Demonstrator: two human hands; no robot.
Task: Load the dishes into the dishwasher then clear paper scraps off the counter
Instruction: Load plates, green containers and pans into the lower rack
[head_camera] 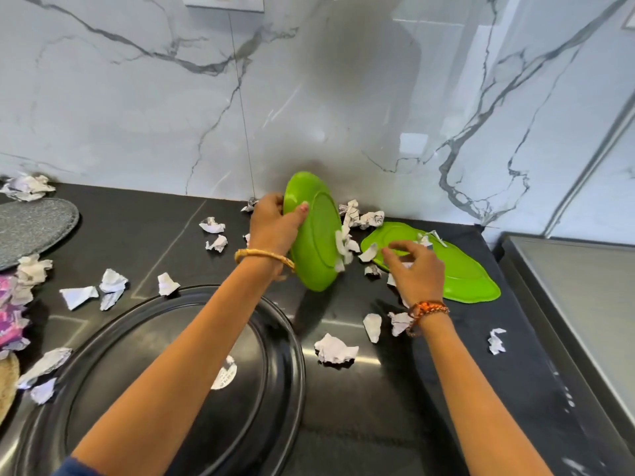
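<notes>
My left hand (273, 225) grips the rim of a green plate (318, 242), tilted up on edge above the black counter (429, 389), its underside facing me. Paper scraps (345, 247) are falling off its right side. A second green plate (460, 273) lies flat on the counter at the right with scraps on it. My right hand (414, 269) hovers over that plate's near edge, fingers loosely spread, holding nothing. Several crumpled paper scraps (335, 348) are scattered across the counter.
A large round black tray (275, 355) lies in front of me with a scrap on it. A grey round mat (34, 228) sits at the far left. Pink-purple cloth (10, 314) is at the left edge. A marble wall backs the counter; a steel surface (584, 304) adjoins on the right.
</notes>
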